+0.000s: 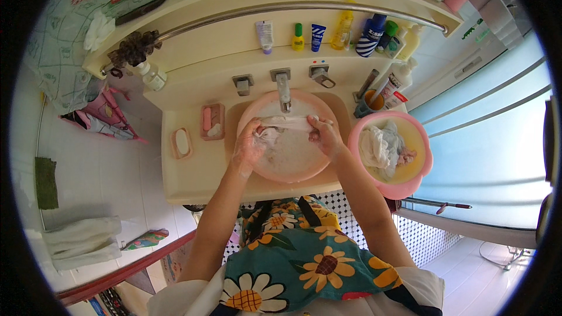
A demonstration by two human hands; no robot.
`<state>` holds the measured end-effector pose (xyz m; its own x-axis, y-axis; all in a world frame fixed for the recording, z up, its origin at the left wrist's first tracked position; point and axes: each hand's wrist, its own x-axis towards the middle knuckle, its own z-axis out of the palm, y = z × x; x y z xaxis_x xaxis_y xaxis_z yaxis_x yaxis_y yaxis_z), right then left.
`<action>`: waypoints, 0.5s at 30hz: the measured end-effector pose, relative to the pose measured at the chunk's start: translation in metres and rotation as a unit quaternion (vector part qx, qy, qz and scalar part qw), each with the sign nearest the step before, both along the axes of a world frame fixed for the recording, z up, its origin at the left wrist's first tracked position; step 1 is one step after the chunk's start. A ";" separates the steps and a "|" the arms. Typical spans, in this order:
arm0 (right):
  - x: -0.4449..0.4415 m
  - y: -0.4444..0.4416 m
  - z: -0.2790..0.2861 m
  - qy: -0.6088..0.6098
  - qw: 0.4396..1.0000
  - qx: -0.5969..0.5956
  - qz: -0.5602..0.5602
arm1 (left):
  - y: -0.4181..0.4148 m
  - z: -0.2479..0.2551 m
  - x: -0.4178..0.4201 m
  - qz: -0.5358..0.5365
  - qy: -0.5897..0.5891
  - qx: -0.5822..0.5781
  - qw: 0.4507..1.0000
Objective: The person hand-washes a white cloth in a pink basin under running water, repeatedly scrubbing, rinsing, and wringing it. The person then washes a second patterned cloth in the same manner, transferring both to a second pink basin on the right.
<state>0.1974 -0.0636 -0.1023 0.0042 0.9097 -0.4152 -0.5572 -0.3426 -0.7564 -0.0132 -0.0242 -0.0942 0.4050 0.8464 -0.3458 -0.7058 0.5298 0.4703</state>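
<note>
A pink basin [293, 173] of cloudy, sudsy water sits in the washbasin beneath the chrome faucet [284, 92]. Stretched across its far part is a wet white cloth [287, 122], gripped at one end by my left hand [249, 144] and at the other by my right hand [326, 137]. Suds cling to my left hand and wrist. Part of the cloth hangs bunched under my left fingers. To the right, a pink flower-shaped basin [426, 153] holds a heap of wet white and pale cloths [382, 147] in yellowish water.
Left of the sink, a pink soap dish [212, 136] and a smaller dish with white soap [181, 142] rest on the counter [197, 180]. Tubes and bottles line the ledge behind the faucet. A cup with toothbrushes [369, 104] stands behind the flower-shaped basin. A metal rail [303, 6] spans above.
</note>
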 end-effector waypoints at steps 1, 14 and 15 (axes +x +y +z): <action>-0.002 0.000 0.001 -0.055 0.998 -0.015 -0.012 | -0.002 -0.002 -0.001 0.007 -0.004 -0.016 1.000; -0.065 -0.019 0.027 -0.306 0.949 0.069 0.015 | -0.014 0.024 0.010 -0.057 0.079 0.106 0.990; -0.070 -0.019 0.033 -0.277 0.957 0.080 0.012 | -0.017 0.024 0.013 -0.053 0.111 0.127 0.984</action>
